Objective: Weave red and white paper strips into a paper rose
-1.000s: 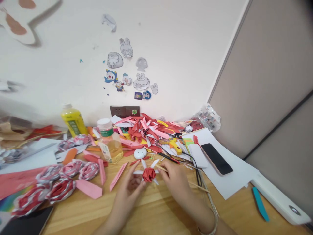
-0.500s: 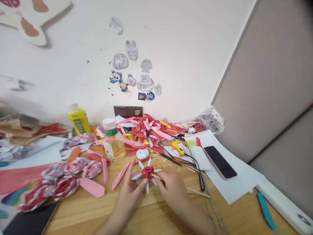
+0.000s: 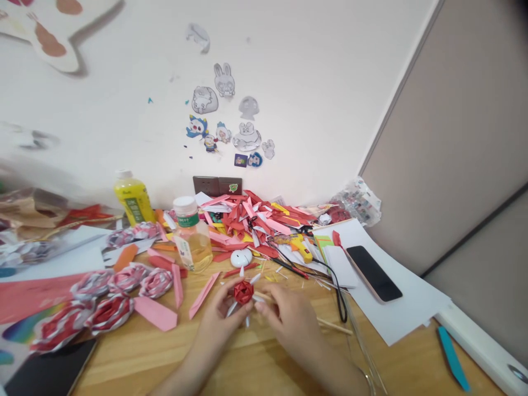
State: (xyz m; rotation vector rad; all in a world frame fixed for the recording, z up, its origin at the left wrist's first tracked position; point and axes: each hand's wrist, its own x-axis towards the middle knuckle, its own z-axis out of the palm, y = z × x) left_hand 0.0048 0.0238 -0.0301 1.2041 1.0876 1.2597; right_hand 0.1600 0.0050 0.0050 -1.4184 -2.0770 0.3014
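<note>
A folded paper flower, its red centre [image 3: 243, 292] ringed by white pointed petals, sits between my hands above the table. My left hand [image 3: 225, 308] is closed on it from the left, thumb below and fingers behind. My right hand [image 3: 289, 314] is closed in a pinch on a thin wooden stick [image 3: 264, 296], with its fingertips beside a white petal at the flower's right side. Behind my right hand a length of light wooden stick [image 3: 336, 325] sticks out; I cannot tell whether it is the same one. The red centre now faces me more fully.
Braided paper rosettes [image 3: 109, 314] and pink folded strips [image 3: 155, 314] lie left. Behind stand two bottles, one clear [image 3: 192, 236], one yellow-green [image 3: 134, 199], by a heap of red and pink strips [image 3: 256, 220]. A yellow glue gun [image 3: 301, 247], its cord, and a phone [image 3: 373, 273] lie right.
The flower has turned in my hands and shifted slightly left, so its red centre shows rounder and its petals point more away. My right fingertips have moved in close to a petal.
</note>
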